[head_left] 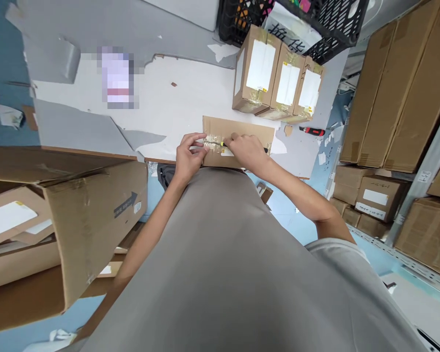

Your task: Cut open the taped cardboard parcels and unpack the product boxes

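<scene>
A flat cardboard box [238,128] with clear tape and a white label lies at the table's front edge, against my body. At its left end is my left hand [190,155], fingers curled and thumb apart from them, steadying the box by that edge. Over the box's middle, my right hand [246,149] is closed around a slim black-and-yellow tool [223,144], possibly a cutter. Its dark front end points left along the taped top toward my left fingers. The black rear end shows past my palm. My right fingers hide most of the tool's body.
Three labelled cartons [260,66] stand behind the box, before a black crate [330,34]. A red-and-black utility knife [312,131] lies to the right. A large open carton [95,220] holding parcels is at my left. Shelves with boxes [374,195] line the right.
</scene>
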Demonstrator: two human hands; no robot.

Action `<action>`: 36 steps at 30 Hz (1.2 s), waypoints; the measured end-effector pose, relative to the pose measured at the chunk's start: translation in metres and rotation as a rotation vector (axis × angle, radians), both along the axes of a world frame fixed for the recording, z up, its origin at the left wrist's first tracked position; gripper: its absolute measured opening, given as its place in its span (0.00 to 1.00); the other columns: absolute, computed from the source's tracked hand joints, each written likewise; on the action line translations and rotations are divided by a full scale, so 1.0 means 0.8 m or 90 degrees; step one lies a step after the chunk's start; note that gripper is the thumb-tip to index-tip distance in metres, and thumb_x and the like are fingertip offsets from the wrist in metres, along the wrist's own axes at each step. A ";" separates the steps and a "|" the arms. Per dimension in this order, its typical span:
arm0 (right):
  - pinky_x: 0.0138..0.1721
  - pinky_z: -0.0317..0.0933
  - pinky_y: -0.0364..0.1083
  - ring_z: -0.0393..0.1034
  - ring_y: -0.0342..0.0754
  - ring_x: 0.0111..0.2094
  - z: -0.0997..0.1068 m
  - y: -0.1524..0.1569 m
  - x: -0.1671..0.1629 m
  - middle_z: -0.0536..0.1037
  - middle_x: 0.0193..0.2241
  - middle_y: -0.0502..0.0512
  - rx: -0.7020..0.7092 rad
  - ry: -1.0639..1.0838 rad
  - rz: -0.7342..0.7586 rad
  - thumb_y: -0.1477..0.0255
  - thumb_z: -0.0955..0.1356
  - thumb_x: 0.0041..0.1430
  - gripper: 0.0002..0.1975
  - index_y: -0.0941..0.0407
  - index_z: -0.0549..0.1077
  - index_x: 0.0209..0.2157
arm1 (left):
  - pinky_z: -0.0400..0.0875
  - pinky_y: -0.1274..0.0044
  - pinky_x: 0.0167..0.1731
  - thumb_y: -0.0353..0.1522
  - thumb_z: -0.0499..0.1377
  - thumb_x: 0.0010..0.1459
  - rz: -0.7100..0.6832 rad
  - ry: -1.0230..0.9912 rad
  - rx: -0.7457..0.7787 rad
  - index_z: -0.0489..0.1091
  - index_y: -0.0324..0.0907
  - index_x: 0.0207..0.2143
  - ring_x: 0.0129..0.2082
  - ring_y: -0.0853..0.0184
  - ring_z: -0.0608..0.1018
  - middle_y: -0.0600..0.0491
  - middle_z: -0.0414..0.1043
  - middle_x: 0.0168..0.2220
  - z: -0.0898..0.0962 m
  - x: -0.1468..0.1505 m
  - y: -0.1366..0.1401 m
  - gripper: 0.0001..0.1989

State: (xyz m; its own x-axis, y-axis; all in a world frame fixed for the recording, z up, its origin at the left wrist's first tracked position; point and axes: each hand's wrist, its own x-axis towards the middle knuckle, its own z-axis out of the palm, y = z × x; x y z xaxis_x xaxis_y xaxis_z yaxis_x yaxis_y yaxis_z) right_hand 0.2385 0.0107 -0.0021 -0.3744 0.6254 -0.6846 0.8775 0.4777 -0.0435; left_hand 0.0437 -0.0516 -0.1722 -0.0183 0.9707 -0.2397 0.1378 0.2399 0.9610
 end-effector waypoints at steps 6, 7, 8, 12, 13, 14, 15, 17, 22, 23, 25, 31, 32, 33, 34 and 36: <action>0.51 0.70 0.55 0.84 0.65 0.57 0.012 -0.006 0.081 0.86 0.57 0.79 0.007 -0.125 -0.082 0.85 0.59 0.78 0.26 0.63 0.85 0.60 | 0.85 0.72 0.46 0.35 0.71 0.60 0.014 0.014 -0.018 0.84 0.47 0.57 0.43 0.65 0.84 0.46 0.78 0.62 0.004 0.001 0.002 0.21; 0.51 0.69 0.56 0.84 0.66 0.57 0.013 -0.008 0.103 0.86 0.57 0.80 0.011 -0.159 -0.106 0.85 0.59 0.77 0.27 0.63 0.86 0.60 | 0.85 0.72 0.46 0.35 0.71 0.60 0.013 0.015 -0.020 0.83 0.47 0.57 0.43 0.65 0.83 0.46 0.78 0.62 0.004 0.001 0.002 0.22; 0.51 0.68 0.56 0.84 0.67 0.57 0.015 -0.012 0.126 0.86 0.56 0.80 0.013 -0.190 -0.129 0.85 0.59 0.77 0.27 0.64 0.86 0.60 | 0.85 0.72 0.46 0.35 0.71 0.60 0.013 0.015 -0.021 0.83 0.47 0.57 0.42 0.65 0.83 0.45 0.78 0.62 0.005 0.000 0.003 0.22; 0.50 0.65 0.57 0.83 0.66 0.55 0.012 -0.026 0.193 0.87 0.56 0.75 0.018 -0.157 -0.147 0.76 0.61 0.83 0.23 0.56 0.83 0.66 | 0.84 0.73 0.44 0.37 0.71 0.58 0.023 0.015 -0.020 0.84 0.47 0.55 0.41 0.66 0.83 0.46 0.79 0.60 0.003 0.000 0.006 0.21; 0.49 0.65 0.56 0.83 0.65 0.54 0.010 -0.030 0.201 0.88 0.57 0.73 0.021 -0.139 -0.150 0.73 0.62 0.84 0.22 0.55 0.82 0.67 | 0.84 0.73 0.44 0.37 0.71 0.58 0.026 0.015 -0.019 0.84 0.47 0.54 0.41 0.66 0.83 0.46 0.80 0.60 0.002 -0.001 0.006 0.21; 0.49 0.65 0.56 0.83 0.64 0.54 0.007 -0.033 0.207 0.88 0.57 0.72 0.026 -0.124 -0.154 0.71 0.61 0.85 0.22 0.53 0.82 0.67 | 0.84 0.73 0.43 0.37 0.71 0.58 0.027 0.015 -0.019 0.85 0.47 0.54 0.41 0.66 0.83 0.46 0.80 0.60 0.002 -0.001 0.007 0.21; 0.48 0.65 0.55 0.83 0.63 0.54 0.005 -0.036 0.209 0.88 0.58 0.71 0.030 -0.113 -0.157 0.71 0.61 0.86 0.22 0.52 0.82 0.67 | 0.84 0.73 0.43 0.37 0.71 0.57 0.026 0.017 -0.018 0.85 0.47 0.53 0.41 0.66 0.83 0.46 0.80 0.60 0.002 -0.001 0.007 0.21; 0.48 0.65 0.55 0.83 0.63 0.55 0.003 -0.041 0.211 0.88 0.58 0.69 0.035 -0.101 -0.161 0.71 0.60 0.86 0.22 0.51 0.82 0.67 | 0.84 0.73 0.44 0.38 0.71 0.58 0.022 0.024 -0.017 0.85 0.47 0.53 0.41 0.65 0.83 0.46 0.80 0.60 0.003 -0.002 0.006 0.20; 0.51 0.66 0.55 0.83 0.64 0.57 0.006 -0.050 0.216 0.88 0.57 0.70 0.020 -0.093 -0.178 0.75 0.62 0.83 0.23 0.51 0.82 0.68 | 0.85 0.72 0.45 0.36 0.71 0.59 0.016 0.035 -0.011 0.86 0.47 0.53 0.43 0.64 0.84 0.46 0.81 0.60 0.007 -0.002 0.004 0.19; 0.51 0.66 0.55 0.83 0.64 0.57 0.006 -0.051 0.217 0.88 0.57 0.70 0.019 -0.090 -0.184 0.75 0.63 0.83 0.23 0.50 0.82 0.68 | 0.85 0.71 0.44 0.36 0.71 0.59 0.015 0.036 -0.014 0.86 0.48 0.53 0.43 0.63 0.85 0.46 0.81 0.61 0.008 -0.002 0.004 0.19; 0.51 0.67 0.55 0.83 0.64 0.57 0.004 -0.052 0.223 0.88 0.57 0.69 0.024 -0.079 -0.197 0.73 0.63 0.83 0.23 0.49 0.82 0.69 | 0.85 0.71 0.45 0.36 0.71 0.59 0.014 0.035 -0.023 0.86 0.48 0.53 0.44 0.63 0.85 0.46 0.81 0.61 0.008 -0.003 0.004 0.18; 0.55 0.71 0.52 0.83 0.61 0.60 -0.019 -0.074 0.246 0.89 0.61 0.58 0.017 0.136 -0.307 0.70 0.66 0.81 0.23 0.46 0.84 0.68 | 0.86 0.66 0.56 0.35 0.72 0.57 0.070 0.035 -0.057 0.86 0.46 0.53 0.48 0.60 0.87 0.47 0.84 0.60 -0.006 -0.020 0.011 0.20; 0.57 0.72 0.52 0.84 0.60 0.60 -0.025 -0.081 0.246 0.89 0.61 0.57 0.011 0.195 -0.339 0.70 0.67 0.80 0.23 0.46 0.84 0.68 | 0.86 0.65 0.57 0.36 0.72 0.57 0.091 0.033 -0.070 0.86 0.46 0.52 0.48 0.60 0.87 0.47 0.85 0.58 -0.010 -0.024 0.012 0.20; 0.58 0.73 0.51 0.84 0.58 0.59 -0.032 -0.088 0.242 0.89 0.60 0.56 0.008 0.255 -0.372 0.70 0.67 0.80 0.22 0.47 0.85 0.67 | 0.86 0.64 0.58 0.36 0.72 0.56 0.114 0.030 -0.083 0.86 0.47 0.52 0.48 0.60 0.87 0.48 0.86 0.55 -0.014 -0.029 0.013 0.20; 0.59 0.73 0.51 0.85 0.57 0.58 -0.040 -0.095 0.237 0.90 0.59 0.56 0.009 0.317 -0.406 0.68 0.67 0.80 0.21 0.48 0.85 0.66 | 0.87 0.64 0.58 0.36 0.73 0.55 0.135 0.028 -0.095 0.86 0.47 0.52 0.48 0.59 0.87 0.49 0.87 0.52 -0.017 -0.035 0.014 0.21; 0.62 0.74 0.52 0.85 0.56 0.55 -0.056 -0.106 0.218 0.90 0.56 0.58 0.013 0.435 -0.472 0.63 0.68 0.80 0.20 0.51 0.87 0.64 | 0.87 0.62 0.58 0.38 0.73 0.55 0.172 0.027 -0.113 0.87 0.48 0.52 0.47 0.58 0.88 0.50 0.88 0.47 -0.022 -0.046 0.015 0.21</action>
State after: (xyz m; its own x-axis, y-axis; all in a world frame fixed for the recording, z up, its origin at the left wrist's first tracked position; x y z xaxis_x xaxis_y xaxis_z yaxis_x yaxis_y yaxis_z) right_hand 0.4125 -0.0738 -0.0470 -0.1943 0.8688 -0.4554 0.7433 -0.1726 -0.6464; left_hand 0.0068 -0.0393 -0.1896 -0.2826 0.8725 -0.3986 0.0854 0.4367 0.8955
